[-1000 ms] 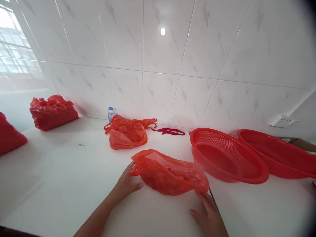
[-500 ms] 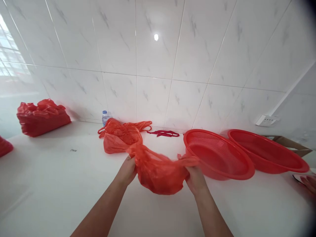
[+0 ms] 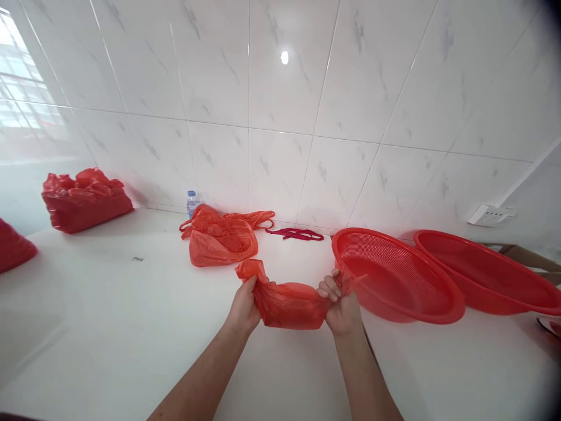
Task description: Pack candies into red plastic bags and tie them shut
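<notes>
A red plastic bag [image 3: 294,307] is stretched between my two hands above the white table. Its middle hangs full and rounded; what lies inside shows only as a darker shape. My left hand [image 3: 246,305] grips the gathered left end, with a loose flap standing up over the thumb. On the other side my right hand [image 3: 342,307] is closed around the twisted right end, fingers curled over it and a thin tip sticking out. Just beyond lies a crumpled heap of red plastic bags [image 3: 219,237].
A red basket with a perforated wall [image 3: 401,313] stands close to my right hand, and a red basin [image 3: 491,292] beside it. A bottle [image 3: 191,202], a dark red strap [image 3: 295,234] and a packed red bag [image 3: 90,210] line the tiled wall. Another red bag [image 3: 15,248] is far left.
The bag in my hands has gone from loose and billowing to pulled taut and narrower. My right fingers now curl over its end. The view has shifted slightly.
</notes>
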A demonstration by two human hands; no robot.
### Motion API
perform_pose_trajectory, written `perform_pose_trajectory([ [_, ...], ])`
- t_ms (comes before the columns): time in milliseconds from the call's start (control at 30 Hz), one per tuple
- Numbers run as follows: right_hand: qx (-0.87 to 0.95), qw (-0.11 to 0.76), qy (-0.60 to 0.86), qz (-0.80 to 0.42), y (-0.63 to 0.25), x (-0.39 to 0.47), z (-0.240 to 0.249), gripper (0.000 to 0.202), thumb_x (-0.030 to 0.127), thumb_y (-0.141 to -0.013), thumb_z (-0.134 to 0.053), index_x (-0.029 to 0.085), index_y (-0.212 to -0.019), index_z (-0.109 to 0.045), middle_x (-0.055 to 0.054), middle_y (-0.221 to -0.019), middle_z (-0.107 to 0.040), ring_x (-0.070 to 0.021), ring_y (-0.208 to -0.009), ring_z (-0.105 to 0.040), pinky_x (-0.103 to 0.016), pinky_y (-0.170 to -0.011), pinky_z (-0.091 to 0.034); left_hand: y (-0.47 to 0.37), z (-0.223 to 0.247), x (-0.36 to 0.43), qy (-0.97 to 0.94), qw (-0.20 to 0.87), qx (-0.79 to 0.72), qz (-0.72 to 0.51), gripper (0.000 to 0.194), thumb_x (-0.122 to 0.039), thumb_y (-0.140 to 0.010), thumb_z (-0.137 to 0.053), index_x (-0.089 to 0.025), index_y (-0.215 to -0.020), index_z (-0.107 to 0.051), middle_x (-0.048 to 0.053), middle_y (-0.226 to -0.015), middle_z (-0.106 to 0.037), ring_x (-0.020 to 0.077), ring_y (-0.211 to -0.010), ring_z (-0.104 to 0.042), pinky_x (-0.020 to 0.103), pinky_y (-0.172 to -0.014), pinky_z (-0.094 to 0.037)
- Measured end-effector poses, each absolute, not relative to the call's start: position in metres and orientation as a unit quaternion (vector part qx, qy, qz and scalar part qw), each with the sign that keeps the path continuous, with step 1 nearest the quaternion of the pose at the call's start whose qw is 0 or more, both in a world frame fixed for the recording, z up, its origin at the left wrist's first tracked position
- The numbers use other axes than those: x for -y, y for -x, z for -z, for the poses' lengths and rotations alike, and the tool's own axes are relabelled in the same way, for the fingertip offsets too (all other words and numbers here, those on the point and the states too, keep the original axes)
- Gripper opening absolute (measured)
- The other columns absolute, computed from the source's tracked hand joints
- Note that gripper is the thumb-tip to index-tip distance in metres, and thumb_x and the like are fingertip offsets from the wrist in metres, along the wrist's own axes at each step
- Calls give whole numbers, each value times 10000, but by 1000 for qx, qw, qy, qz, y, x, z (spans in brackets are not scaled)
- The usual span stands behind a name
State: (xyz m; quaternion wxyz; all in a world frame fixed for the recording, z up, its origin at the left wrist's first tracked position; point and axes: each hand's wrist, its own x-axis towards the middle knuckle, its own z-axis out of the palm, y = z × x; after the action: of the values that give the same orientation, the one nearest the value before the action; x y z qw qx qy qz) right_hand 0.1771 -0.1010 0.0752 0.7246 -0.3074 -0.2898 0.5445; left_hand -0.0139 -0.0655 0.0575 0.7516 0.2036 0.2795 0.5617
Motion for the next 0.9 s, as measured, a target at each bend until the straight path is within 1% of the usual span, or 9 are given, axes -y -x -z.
perform_pose_trajectory([
  [167,401,612,368,-573,-158,98,-82,146,335,-754,-529,221,-810,-601,92,-467,-272,-62,-408,-169,-202,-404,-183,5,-54,59,-256,699,-340,-575,187,-228,-668,-562,-184,-572,-408,-38,-552,-450,78,-518,-468,208,-524,-422],
  [300,511,480,433,-566,-141,101,-95,551,230,-664,-608,240,-1203,-499,68,-601,-531,-87,-491,-446,-222,-499,-371,-1,-58,56,-292,671,-376,-569,202,-203,-641,-548,-195,-566,-360,-75,-485,-348,53,-420,-334,183,-418,-293],
  [400,555,433,441,-557,-130,101,-98,806,172,-629,-642,281,-1364,-331,60,-666,-588,-140,-629,-562,-282,-628,-455,-6,-63,57,-331,660,-381,-556,173,-217,-646,-565,-201,-618,-395,-84,-492,-349,59,-410,-335,196,-416,-279],
  [467,556,435,455,-543,-124,97,-94,757,154,-614,-631,290,-1319,-395,55,-671,-596,-145,-627,-564,-276,-602,-456,-10,-65,57,-363,662,-369,-542,164,-227,-649,-590,-201,-649,-428,-71,-524,-414,75,-445,-394,208,-444,-314],
  [567,502,493,493,-512,-119,88,-83,444,175,-610,-611,246,-1046,-569,40,-686,-595,-124,-582,-520,-233,-516,-409,-13,-65,57,-445,643,-380,-494,139,-201,-650,-599,-191,-660,-460,-34,-590,-502,99,-517,-460,227,-492,-361],
  [667,444,535,491,-525,-121,80,-69,163,214,-636,-591,202,-798,-576,48,-608,-522,-90,-508,-421,-214,-464,-340,-12,-61,61,-517,570,-428,-473,129,-190,-677,-585,-200,-787,-519,0,-719,-565,129,-601,-515,251,-550,-408],
  [733,417,549,486,-537,-125,78,-62,77,239,-652,-576,199,-713,-550,48,-579,-485,-90,-500,-395,-222,-467,-332,-9,-60,67,-558,477,-441,-517,270,-191,-707,-577,-227,-970,-533,42,-941,-592,175,-803,-569,294,-689,-452],
  [833,388,559,499,-536,-129,78,-55,85,268,-657,-569,209,-654,-508,42,-567,-473,-106,-514,-406,-237,-482,-340,-3,-60,75,-669,309,-397,-548,500,-171,-723,-584,-271,-1203,-486,80,-1281,-472,249,-1183,-438,385,-961,-366],
  [900,392,557,494,-540,-131,78,-53,93,282,-670,-570,212,-666,-509,41,-572,-471,-106,-518,-401,-235,-475,-323,-1,-63,76,-762,238,-347,-492,592,-140,-708,-603,-298,-1265,-480,74,-1351,-435,276,-1249,-375,422,-1024,-299],
])
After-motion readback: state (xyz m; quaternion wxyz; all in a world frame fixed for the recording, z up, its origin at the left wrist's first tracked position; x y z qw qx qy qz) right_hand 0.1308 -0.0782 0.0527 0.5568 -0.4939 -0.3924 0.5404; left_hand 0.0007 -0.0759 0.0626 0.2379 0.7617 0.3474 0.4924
